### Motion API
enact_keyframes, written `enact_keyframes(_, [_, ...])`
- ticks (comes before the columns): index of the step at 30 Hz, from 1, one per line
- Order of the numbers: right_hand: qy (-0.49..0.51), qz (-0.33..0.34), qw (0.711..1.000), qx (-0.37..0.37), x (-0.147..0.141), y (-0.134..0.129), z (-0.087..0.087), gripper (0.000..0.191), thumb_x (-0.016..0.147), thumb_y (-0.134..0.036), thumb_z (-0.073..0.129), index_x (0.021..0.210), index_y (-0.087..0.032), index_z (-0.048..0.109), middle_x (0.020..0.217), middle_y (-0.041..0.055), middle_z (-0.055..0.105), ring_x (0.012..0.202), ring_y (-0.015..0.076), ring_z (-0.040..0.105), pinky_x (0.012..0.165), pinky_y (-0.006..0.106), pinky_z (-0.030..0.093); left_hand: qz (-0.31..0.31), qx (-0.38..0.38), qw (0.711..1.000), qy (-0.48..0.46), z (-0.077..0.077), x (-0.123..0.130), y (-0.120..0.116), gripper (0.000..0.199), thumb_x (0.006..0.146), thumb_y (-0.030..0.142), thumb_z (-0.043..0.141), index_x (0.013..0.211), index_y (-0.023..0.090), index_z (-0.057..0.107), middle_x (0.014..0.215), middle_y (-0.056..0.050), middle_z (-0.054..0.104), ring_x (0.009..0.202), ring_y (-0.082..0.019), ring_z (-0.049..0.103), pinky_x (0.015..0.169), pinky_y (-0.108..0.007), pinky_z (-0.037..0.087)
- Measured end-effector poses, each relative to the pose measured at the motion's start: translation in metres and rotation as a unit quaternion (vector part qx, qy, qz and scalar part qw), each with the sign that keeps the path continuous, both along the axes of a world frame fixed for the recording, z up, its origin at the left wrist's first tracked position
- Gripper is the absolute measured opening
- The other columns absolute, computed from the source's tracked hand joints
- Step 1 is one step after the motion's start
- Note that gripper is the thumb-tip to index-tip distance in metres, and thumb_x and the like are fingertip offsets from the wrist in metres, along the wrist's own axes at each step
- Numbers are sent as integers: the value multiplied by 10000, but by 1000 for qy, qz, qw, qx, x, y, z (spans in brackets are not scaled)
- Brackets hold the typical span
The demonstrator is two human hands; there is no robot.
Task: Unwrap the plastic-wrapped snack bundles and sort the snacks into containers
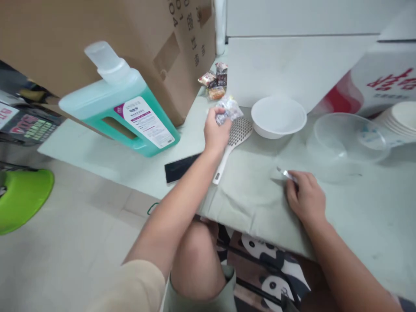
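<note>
My left hand (pixel 215 135) is closed on a crinkled, shiny clear plastic wrapper (pixel 231 106); whether anything is inside it I cannot tell. Below the wrapper lies a pale slotted skimmer (pixel 239 132), its handle pointing toward me. Low over the table, my right hand (pixel 307 197) pinches a slim silvery-white tool (pixel 286 173) with a narrow tip pointing left; its exact kind is unclear. A white plastic bowl (pixel 278 117) stands beyond and between the hands. Beside my left forearm rests a dark-screened phone (pixel 180 169), partly covered by the arm.
A large bottle of green liquid (pixel 146 102) stands at the left before a cardboard box (pixel 136 26). Several wrapped snacks (pixel 215 80) lie at the back. To the right are a clear tub (pixel 349 145) and stacked paper cups (pixel 401 117). The table's front edge runs above my knee.
</note>
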State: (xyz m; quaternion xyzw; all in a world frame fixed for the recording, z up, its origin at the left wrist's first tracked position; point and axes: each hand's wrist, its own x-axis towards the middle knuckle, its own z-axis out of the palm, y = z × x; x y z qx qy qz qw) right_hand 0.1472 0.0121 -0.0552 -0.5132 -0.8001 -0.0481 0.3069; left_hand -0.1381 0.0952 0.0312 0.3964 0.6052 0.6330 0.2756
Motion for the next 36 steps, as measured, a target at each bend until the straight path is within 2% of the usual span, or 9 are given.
enact_keyframes(6, [154,-66,984,-64,20,-11,11,278,959,-281,475,1130,-198,677,881,82,727,846,239,674,774,374,527,-123,-114,964,-205,-21,102,-87,587,795,168,725,1280,289,417,968,-1,661,777,-147,647,670,-273,537])
enact_keyframes(12, [255,-91,954,-125,42,-21,35,266,884,-357,629,1098,-204,669,932,61,702,689,177,620,700,356,530,-246,-149,947,-146,-44,116,-86,603,748,247,794,1245,255,452,835,38,657,694,-117,627,705,-259,493])
enact_keyframes(15, [342,-87,898,-263,39,-17,42,399,830,-407,720,1173,-224,633,984,49,717,558,128,575,566,316,495,-320,-154,928,-110,-43,117,-81,594,727,258,792,1239,236,492,886,22,661,720,-117,623,703,-253,489])
enact_keyframes(18, [433,-56,812,-387,28,-11,43,490,820,-509,746,1187,-227,587,762,-8,676,455,120,522,436,276,417,-367,-140,917,-65,-44,121,-79,579,726,230,792,1247,238,539,882,30,636,689,-102,579,675,-246,467])
enact_keyframes(22, [532,-66,727,-430,12,-10,44,642,731,-644,817,1137,-245,518,584,-76,562,414,124,501,380,247,374,-341,-119,901,-239,-52,133,-80,669,740,341,875,1291,267,501,920,21,682,746,-120,633,717,-256,518])
enact_keyframes(25, [577,-73,695,-423,4,-13,43,725,692,-703,830,1143,-270,465,634,-73,579,432,134,543,359,235,359,-346,-99,866,-346,-57,142,-82,637,699,450,934,1182,229,583,1057,-25,713,962,-155,686,895,-281,550])
enact_keyframes(28, [549,-61,726,-409,2,-18,39,654,742,-656,817,1136,-268,468,777,-25,647,502,139,597,393,248,412,-320,-98,874,-351,-59,145,-83,599,696,508,935,1119,224,620,1073,-19,707,1014,-157,679,929,-279,543])
enact_keyframes(33, [387,-45,884,-257,9,-22,33,537,850,-491,752,1292,-251,565,1233,97,671,928,204,696,771,377,615,-277,-113,900,-318,-55,139,-80,550,675,560,926,985,237,608,882,32,648,772,-111,620,680,-216,522])
enact_keyframes(36, [310,2,932,-187,12,-23,34,353,892,-419,709,1199,-247,676,1154,95,696,1069,244,685,920,425,589,-294,-110,901,-299,-52,137,-80,544,649,537,937,951,237,598,833,41,621,742,-107,589,710,-223,516])
